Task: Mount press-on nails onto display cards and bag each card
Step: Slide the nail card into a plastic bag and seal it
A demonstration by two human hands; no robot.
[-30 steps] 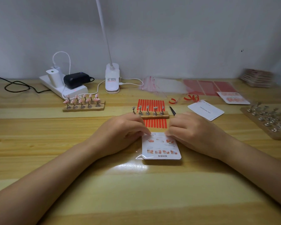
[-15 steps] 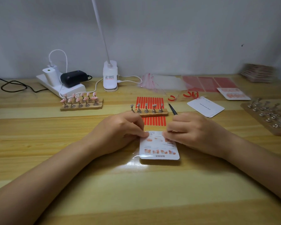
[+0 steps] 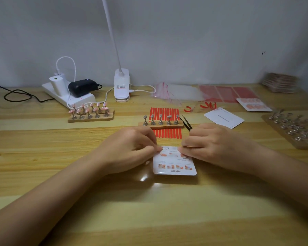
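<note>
Card [image 3: 174,162], apparently already bagged, is pinched at its far edge between left hand [image 3: 130,150] and right hand [image 3: 210,144]; uneven pressing risks a crooked, wrinkled seal.

Wooden desk [image 3: 43,157], seemingly grey wall [image 3: 185,41]

White card [image 3: 174,163] flat on the table, printed nail pictures in rows, clear bag [image 3: 144,177] glinting around it, top edge pinched by both hands
</note>
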